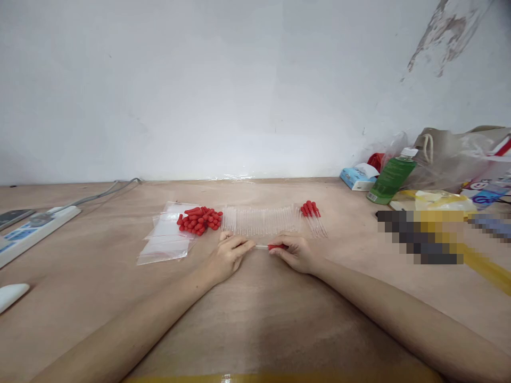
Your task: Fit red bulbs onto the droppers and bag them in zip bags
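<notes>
Between my hands, a thin clear dropper tube (261,247) lies level, its right end meeting a red rubber bulb (276,247). The fingers of my left hand (230,254) pinch the tube. My right hand (296,252) is closed on the bulb. Behind my hands a row of clear dropper tubes (259,219) lies side by side. A heap of loose red bulbs (199,220) sits left of the row, partly on clear zip bags (165,246). To the right of it, several droppers with red bulbs fitted (310,209) lie together.
On the left are a white power strip (59,215) with a grey cable, a phone (16,217) and a white object (11,295). At the back right stand a tissue pack (357,178), a tilted green bottle (393,178) and bags (443,159). A pale wall rises behind.
</notes>
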`<action>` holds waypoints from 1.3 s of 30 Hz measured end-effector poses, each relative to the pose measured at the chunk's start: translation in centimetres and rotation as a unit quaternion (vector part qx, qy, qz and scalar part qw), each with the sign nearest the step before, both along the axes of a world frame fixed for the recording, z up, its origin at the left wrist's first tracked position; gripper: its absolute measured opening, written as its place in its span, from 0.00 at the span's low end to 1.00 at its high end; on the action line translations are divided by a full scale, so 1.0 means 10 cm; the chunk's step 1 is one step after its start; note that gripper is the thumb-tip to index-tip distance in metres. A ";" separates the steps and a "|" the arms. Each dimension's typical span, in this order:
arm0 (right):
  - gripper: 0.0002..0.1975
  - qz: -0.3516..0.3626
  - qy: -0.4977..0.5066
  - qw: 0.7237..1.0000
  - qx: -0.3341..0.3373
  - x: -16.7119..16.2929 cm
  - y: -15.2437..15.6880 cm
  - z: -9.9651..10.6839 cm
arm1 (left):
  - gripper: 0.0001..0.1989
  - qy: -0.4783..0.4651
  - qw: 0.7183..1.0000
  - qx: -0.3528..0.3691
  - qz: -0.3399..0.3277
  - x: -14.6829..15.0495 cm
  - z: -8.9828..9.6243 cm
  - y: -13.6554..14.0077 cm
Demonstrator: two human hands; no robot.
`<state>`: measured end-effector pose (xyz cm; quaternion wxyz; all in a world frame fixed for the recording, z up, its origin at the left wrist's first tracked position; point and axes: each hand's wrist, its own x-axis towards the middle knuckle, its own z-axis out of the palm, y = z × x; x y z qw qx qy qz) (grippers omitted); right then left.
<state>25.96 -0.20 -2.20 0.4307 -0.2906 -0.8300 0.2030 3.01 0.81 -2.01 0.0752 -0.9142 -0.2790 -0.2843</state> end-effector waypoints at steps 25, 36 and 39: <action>0.07 -0.029 -0.128 0.985 0.112 -0.02 0.05 -0.04 | 0.12 -0.009 1.000 0.019 -0.019 0.12 0.00 -0.04; 0.08 -0.002 -0.087 0.993 0.076 -0.02 0.06 0.02 | 0.11 -0.040 0.998 -0.045 -0.008 0.15 -0.01 -0.03; 0.08 0.004 -0.020 1.000 0.020 -0.02 0.07 0.11 | 0.11 -0.070 0.993 -0.096 0.002 0.17 0.04 -0.05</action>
